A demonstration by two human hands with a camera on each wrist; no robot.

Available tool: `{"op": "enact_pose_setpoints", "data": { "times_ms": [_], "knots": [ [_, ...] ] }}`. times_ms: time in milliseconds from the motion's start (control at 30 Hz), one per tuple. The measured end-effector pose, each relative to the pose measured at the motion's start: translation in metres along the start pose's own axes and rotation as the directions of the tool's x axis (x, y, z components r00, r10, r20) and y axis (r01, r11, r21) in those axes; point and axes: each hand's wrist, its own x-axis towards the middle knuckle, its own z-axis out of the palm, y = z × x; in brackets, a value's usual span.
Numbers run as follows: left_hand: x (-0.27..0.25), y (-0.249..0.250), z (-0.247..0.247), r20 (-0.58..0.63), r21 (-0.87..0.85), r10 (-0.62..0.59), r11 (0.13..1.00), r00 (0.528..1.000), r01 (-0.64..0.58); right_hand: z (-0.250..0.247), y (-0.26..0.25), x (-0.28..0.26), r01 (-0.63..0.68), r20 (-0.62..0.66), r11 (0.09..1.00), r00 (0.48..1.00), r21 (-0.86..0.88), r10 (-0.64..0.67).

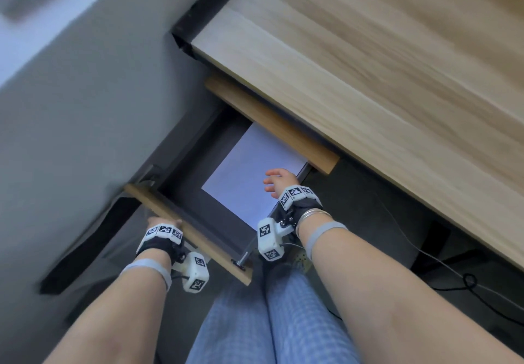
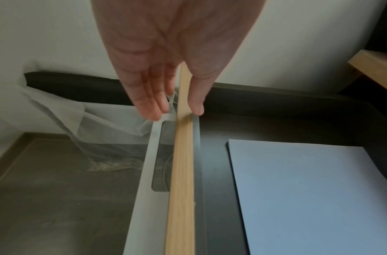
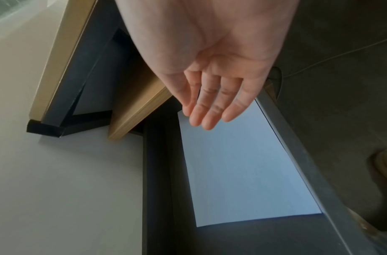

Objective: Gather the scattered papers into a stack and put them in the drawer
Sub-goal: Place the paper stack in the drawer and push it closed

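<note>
Left grip (image 2: 166, 72) pinches the top edge of the drawer front (image 2: 181, 172), thumb on the inner face and fingers (image 2: 149, 103) down the outer face, fairly straight but clearly clamping the wooden panel. The right hand (image 1: 276, 181) hangs released above the open drawer (image 1: 181, 171), palm down, fingers loosely spread and holding nothing. The stack of papers (image 1: 249, 171) already lies flat on the dark drawer floor, pushed toward the right wall, its far end tucked under the bench (image 1: 368, 66). What seems left is closing the drawer, and that calls for lifting the right hand well out first, then pushing the front straight along its rails with the left so it does not skew or catch. A gentle push should keep the sheets from sliding out of square. Both forearms reach down from the seated person's lap, the left wrist bent over the front's edge, the right one level above the paper.
</note>
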Motion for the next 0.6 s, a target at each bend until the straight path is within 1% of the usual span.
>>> {"op": "enact_pose_setpoints", "data": {
  "times_ms": [67,133,267,367,500,533,600],
  "knots": [
    [0.003,-0.003,0.007,0.061,0.068,-0.025,0.997,0.998,0.021,-0.001,0.003,0.003,-0.01,0.007,1.0,1.0,-0.005,0.01],
    [0.005,-0.003,0.011,0.074,0.089,-0.03,0.996,0.997,0.023,-0.003,0.007,0.004,-0.017,0.006,1.0,1.0,-0.001,0.017],
    [0.008,0.005,0.014,0.041,0.103,-0.014,0.995,0.999,0.01,-0.012,0.014,0.008,-0.025,0.002,1.0,1.0,-0.001,0.025],
    [-0.001,0.019,0.014,0.04,0.096,0.013,0.995,0.999,-0.016,-0.024,0.018,0.011,-0.04,-0.041,0.999,0.998,0.023,0.041],
    [-0.006,0.041,0.023,0.055,0.039,0.079,0.996,0.995,-0.081,-0.042,0.021,0.011,-0.043,-0.085,0.998,0.995,0.053,0.047],
    [-0.005,0.046,0.027,0.04,0.006,0.118,0.993,0.992,-0.118,-0.047,0.021,0.011,-0.043,-0.096,0.997,0.994,0.058,0.048],
    [-0.006,0.055,0.037,0.063,-0.035,0.202,0.979,0.977,-0.2,-0.057,0.023,0.009,-0.043,-0.122,0.996,0.991,0.074,0.051]
  ]
}}
